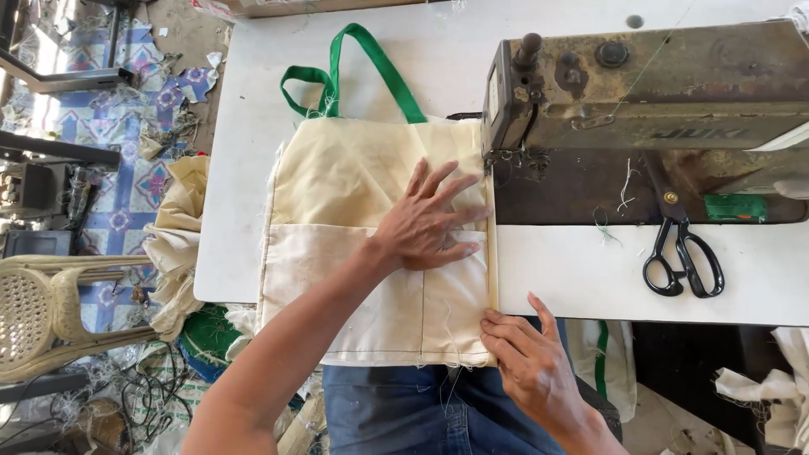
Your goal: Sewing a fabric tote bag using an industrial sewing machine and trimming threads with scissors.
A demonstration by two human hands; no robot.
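While the white table (573, 270) fills mid frame, sewing machine (649, 109) sits upper right w/ cream bag (337, 194) centre, green handles (371, 63) up top. Left hand (425, 223) flat on bag, fingers spread. Right hand (527, 358) lower centre pinches bag's edge. Black scissors (683, 257) at right.

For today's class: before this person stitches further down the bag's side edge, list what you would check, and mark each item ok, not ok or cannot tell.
1. Left hand flat on the cream bag, holding it down: ok.
2. Right hand pinching the folded edge at its near end: ok.
3. Edge running straight to the sewing machine head: ok.
4. Fingers clear of the needle area: ok.
5. Needle threaded: cannot tell.
6. Scissors and green handles off the seam line: ok.
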